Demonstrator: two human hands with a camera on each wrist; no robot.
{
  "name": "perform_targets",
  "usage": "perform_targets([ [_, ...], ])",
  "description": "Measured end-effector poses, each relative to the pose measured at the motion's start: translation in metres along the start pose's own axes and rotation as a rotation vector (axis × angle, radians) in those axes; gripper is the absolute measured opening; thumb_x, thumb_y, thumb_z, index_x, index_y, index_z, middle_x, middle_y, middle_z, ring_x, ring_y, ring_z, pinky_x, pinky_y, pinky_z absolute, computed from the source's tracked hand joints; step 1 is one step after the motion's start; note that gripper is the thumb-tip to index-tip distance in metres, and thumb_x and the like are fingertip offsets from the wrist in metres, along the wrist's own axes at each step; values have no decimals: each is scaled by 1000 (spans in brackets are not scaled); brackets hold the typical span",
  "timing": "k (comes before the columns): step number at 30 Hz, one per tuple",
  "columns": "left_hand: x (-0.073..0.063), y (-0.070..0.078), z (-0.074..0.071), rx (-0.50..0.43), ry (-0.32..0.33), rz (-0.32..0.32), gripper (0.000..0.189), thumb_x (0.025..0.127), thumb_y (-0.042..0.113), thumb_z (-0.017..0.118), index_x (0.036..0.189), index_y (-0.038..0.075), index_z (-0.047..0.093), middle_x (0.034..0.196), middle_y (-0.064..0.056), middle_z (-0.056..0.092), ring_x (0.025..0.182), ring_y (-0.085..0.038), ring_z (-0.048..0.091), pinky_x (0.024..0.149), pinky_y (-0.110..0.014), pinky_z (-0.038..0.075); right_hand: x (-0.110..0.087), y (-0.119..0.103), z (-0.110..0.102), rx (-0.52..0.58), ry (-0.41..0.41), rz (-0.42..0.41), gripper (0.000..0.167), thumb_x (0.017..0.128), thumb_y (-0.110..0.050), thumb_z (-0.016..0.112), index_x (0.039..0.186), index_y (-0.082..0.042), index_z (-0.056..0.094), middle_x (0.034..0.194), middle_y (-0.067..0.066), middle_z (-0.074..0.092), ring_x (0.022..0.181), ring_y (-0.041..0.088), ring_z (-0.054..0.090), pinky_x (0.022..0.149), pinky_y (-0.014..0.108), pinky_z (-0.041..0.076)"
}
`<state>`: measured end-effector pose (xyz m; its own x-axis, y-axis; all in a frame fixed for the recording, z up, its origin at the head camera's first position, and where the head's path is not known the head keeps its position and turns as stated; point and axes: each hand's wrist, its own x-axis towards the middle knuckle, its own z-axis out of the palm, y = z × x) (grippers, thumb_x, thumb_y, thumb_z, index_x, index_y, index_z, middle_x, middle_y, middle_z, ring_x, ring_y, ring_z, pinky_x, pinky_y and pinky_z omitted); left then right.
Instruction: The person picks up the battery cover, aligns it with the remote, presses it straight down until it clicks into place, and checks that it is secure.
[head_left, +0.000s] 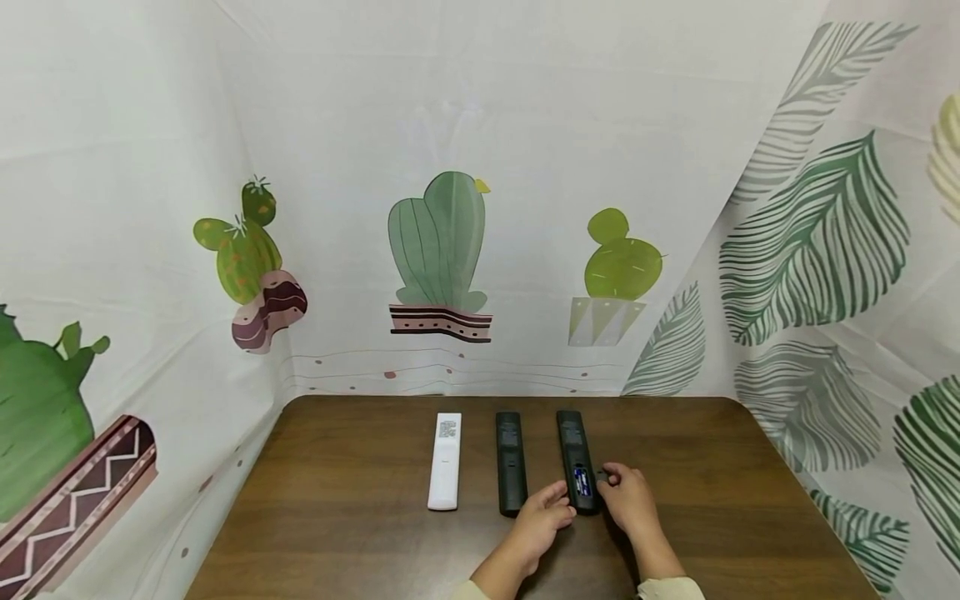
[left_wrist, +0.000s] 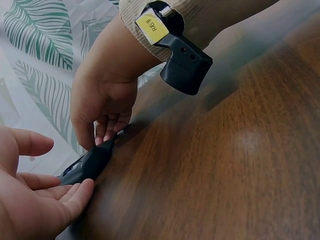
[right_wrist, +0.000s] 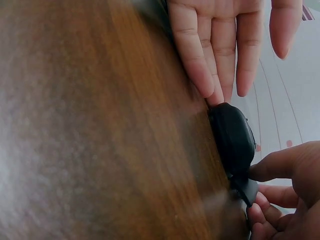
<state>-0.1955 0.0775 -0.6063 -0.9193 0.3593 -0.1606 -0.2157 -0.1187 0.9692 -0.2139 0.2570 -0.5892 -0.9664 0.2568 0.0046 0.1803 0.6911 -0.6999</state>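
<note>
A black remote control (head_left: pixel 576 454) lies back side up, its battery compartment uncovered and blue batteries (head_left: pixel 582 481) showing inside. With thumb and fingers, my right hand (head_left: pixel 628 497) pinches a small dark battery cover (right_wrist: pixel 245 190) at the right edge of this remote. From the other side, my left hand (head_left: pixel 542 521) has its fingertips at the remote's lower left edge, fingers extended and thumb apart. In the right wrist view, the remote's rounded end stands between both hands.
Left of the working spot lie a second black remote (head_left: pixel 512 462), its back closed, and a white remote (head_left: pixel 445 462). All rest on a brown wooden table (head_left: pixel 337 500). Behind hangs a white cloth (head_left: pixel 337 125) printed with cacti and leaves.
</note>
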Motion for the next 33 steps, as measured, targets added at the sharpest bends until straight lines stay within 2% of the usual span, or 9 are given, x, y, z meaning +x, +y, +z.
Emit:
perform_targets([
  [6, 0, -2, 1, 10, 25, 9, 59, 86, 7, 64, 142, -8, 50, 148, -25, 51, 134, -37, 52, 102, -40, 53, 1, 0, 2, -7, 2, 8, 32, 87, -11, 65, 114, 5, 69, 97, 16, 64, 91, 28, 60, 81, 41, 47],
  [13, -1, 1, 4, 38, 60, 2, 55, 85, 7, 66, 138, -1, 56, 135, -19, 62, 128, -32, 56, 102, -44, 52, 2, 3, 5, -5, 6, -20, 29, 86, -8, 64, 112, 2, 71, 94, 14, 68, 88, 27, 62, 78, 42, 49],
  [21, 3, 1, 7, 5, 71, 18, 56, 86, 2, 65, 140, -5, 53, 140, -21, 58, 127, -31, 59, 100, -37, 54, 0, 2, 4, -8, -19, -17, 30, 87, -6, 61, 115, -2, 71, 98, 16, 71, 89, 29, 63, 79, 46, 50],
  [29, 8, 1, 9, 21, 74, 2, 63, 84, 1, 65, 144, -7, 47, 139, -21, 58, 123, -28, 60, 98, -37, 55, -2, -1, 3, -8, -18, -33, 32, 89, -6, 58, 117, 0, 71, 116, 28, 69, 109, 45, 64, 92, 58, 49],
  [33, 12, -1, 6, 14, 65, -8, 64, 82, -2, 68, 143, -7, 49, 137, -18, 61, 119, -23, 62, 94, -33, 56, -3, -2, 4, -5, -14, -31, 31, 89, -6, 58, 116, -1, 72, 120, 30, 67, 113, 48, 62, 95, 60, 48],
])
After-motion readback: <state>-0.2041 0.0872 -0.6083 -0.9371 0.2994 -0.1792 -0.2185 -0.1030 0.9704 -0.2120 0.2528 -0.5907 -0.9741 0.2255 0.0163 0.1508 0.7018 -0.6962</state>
